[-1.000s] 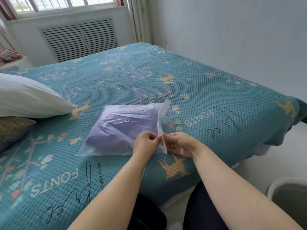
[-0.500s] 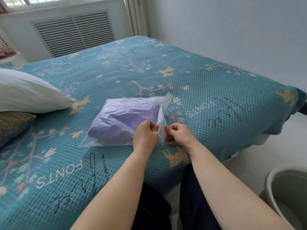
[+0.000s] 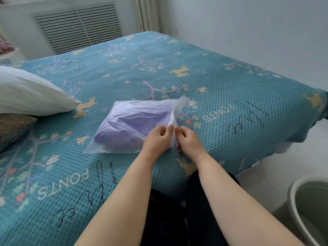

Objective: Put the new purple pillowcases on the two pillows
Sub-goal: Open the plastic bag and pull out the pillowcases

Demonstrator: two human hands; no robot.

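A clear plastic bag [image 3: 127,139] lies on the teal bedspread [image 3: 221,89], with folded purple pillowcases [image 3: 134,121] inside it. My left hand [image 3: 157,139] and my right hand [image 3: 189,142] both pinch the bag's flap at its right end, thumbs and fingers close together. A bare white pillow [image 3: 26,93] lies at the left of the bed. Beneath its near edge a second, brownish patterned pillow [image 3: 12,126] sticks out, partly cut off by the frame.
The bed fills most of the view, and its near edge runs past my dark-clad legs. A pale round bin [image 3: 308,210] stands on the floor at the lower right. A white wall borders the bed's far side, with a vent grille [image 3: 78,25] beyond the bed.
The view has tilted down a little. My hands keep pinching the bag's flap and have shifted slightly along it; the bag stays in place on the bed.
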